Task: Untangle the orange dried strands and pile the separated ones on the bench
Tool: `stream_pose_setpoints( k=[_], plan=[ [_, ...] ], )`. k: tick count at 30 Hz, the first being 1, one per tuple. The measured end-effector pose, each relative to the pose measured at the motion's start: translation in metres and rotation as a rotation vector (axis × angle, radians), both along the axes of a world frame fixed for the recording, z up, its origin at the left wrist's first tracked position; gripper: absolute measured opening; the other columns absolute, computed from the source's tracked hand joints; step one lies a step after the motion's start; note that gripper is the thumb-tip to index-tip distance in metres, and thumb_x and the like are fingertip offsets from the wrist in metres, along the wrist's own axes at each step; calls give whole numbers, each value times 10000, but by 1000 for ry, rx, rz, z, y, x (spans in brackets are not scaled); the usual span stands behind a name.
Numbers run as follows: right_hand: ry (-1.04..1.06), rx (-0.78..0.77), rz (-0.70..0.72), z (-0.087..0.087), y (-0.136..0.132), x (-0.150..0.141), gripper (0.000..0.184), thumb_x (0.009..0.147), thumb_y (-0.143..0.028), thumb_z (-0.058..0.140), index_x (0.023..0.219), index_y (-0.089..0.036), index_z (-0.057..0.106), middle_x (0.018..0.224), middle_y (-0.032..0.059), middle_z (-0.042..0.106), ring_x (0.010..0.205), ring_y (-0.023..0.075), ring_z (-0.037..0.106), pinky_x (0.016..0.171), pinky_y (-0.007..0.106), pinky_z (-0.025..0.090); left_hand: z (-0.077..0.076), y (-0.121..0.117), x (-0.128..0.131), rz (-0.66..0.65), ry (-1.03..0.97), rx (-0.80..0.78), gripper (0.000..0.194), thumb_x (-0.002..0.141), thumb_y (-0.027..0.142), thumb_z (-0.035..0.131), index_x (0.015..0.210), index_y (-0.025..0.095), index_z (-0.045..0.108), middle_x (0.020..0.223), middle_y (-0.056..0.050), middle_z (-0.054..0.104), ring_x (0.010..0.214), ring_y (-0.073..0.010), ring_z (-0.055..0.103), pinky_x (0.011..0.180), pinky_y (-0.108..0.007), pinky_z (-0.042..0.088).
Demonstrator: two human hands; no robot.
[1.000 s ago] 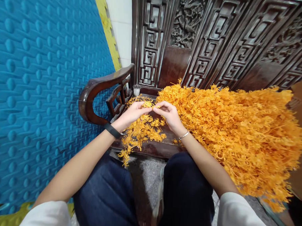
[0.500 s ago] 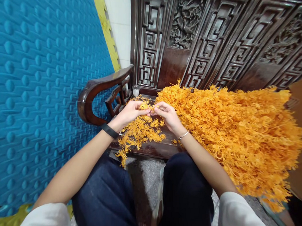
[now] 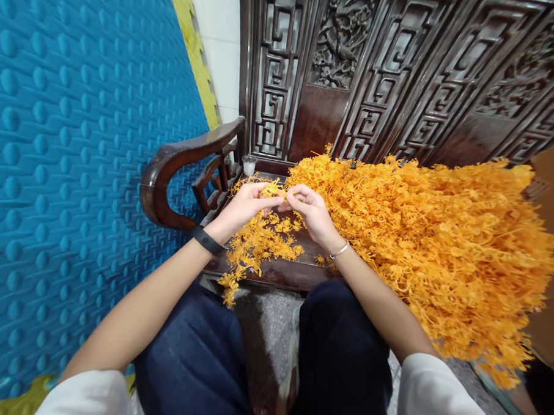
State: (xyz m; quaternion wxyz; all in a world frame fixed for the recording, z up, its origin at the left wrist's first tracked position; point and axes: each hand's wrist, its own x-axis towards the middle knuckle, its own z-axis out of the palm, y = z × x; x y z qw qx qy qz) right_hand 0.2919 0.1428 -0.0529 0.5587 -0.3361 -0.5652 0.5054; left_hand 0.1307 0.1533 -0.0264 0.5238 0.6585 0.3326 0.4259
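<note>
Between my two hands, above the dark wooden bench seat, is a small yellow-orange plastic flower piece (image 3: pixel 271 189). My left hand (image 3: pixel 249 203) is closed around it, thumb stretched toward the right hand. My right hand (image 3: pixel 310 212) pinches at the same piece from the other side, its fingertips close to my left thumb. Under the hands, loose orange flower pieces (image 3: pixel 264 243) lie on the seat and trail over its front edge. A large heap of orange plastic flower sprigs (image 3: pixel 422 238) spreads to the right of my right hand.
The bench's curved armrest (image 3: pixel 169 160) rises on the left, and its carved backrest (image 3: pixel 328 93) stands behind. A small translucent cup (image 3: pixel 249 165) sits in the back corner of the seat. Blue foam matting (image 3: pixel 68 161) covers the left side. Brown cardboard (image 3: pixel 553 183) shows at far right.
My left hand has shifted slightly right and up, its thumb now further over toward the right fingertips. The right hand keeps its pinch, nearly in place.
</note>
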Motion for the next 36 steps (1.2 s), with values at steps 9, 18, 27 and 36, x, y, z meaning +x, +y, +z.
stream_pose_setpoints(
  k=[9, 18, 27, 36],
  plan=[
    [-12, -106, 33, -3, 0, -4, 271, 604, -362, 790, 741, -186, 636, 650, -24, 639, 588, 95, 581, 650, 270, 513, -7, 1, -8, 111, 163, 125, 200, 703, 309, 665, 651, 135, 580, 507, 40, 499, 470, -70, 391, 485, -228, 253],
    [-10, -198, -78, -12, 17, -4, 231, 522, -315, 800, 606, -182, 630, 572, -33, 611, 565, 99, 555, 617, 261, 464, -24, -2, 4, 189, 24, 0, 223, 660, 246, 656, 553, 158, 481, 491, 53, 446, 478, -70, 368, 502, -231, 255],
    [212, -299, -86, -5, 19, -10, 116, 565, -195, 718, 630, -188, 622, 595, -38, 596, 591, 93, 545, 656, 253, 475, -15, 2, 16, 191, -117, 29, 171, 656, 242, 652, 561, 150, 543, 537, 36, 492, 544, -87, 421, 569, -242, 319],
    [315, -148, -287, 2, 41, 50, 136, 655, -227, 704, 640, -214, 569, 619, -39, 568, 603, 102, 519, 690, 272, 487, 5, -22, 0, 96, -68, -105, 220, 668, 232, 674, 860, 128, 698, 466, 53, 475, 474, -79, 402, 519, -238, 297]
  ],
)
